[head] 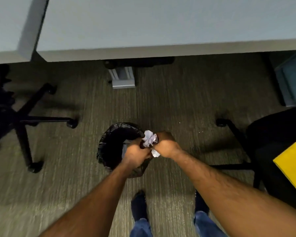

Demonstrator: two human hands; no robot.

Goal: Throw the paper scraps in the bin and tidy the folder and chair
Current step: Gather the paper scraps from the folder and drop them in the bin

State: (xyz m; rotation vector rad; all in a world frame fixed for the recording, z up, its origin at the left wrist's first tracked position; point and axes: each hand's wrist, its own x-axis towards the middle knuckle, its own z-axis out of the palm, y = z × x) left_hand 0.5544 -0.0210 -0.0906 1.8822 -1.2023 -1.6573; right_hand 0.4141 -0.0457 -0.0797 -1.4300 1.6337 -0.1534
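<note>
A small round bin (109,142) with a black liner stands on the carpet in front of me. Both hands are held together over its right rim. My left hand (137,153) and my right hand (166,145) are closed around a bunch of crumpled white paper scraps (149,138); one scrap pokes out below between the hands. A yellow folder (292,166) lies on the seat of a black chair (272,134) at the right edge.
A grey desk (161,31) spans the top, with its metal leg (123,77) on the floor behind the bin. A second black chair's wheeled base (32,117) stands at the left. My feet (140,206) are near the bottom.
</note>
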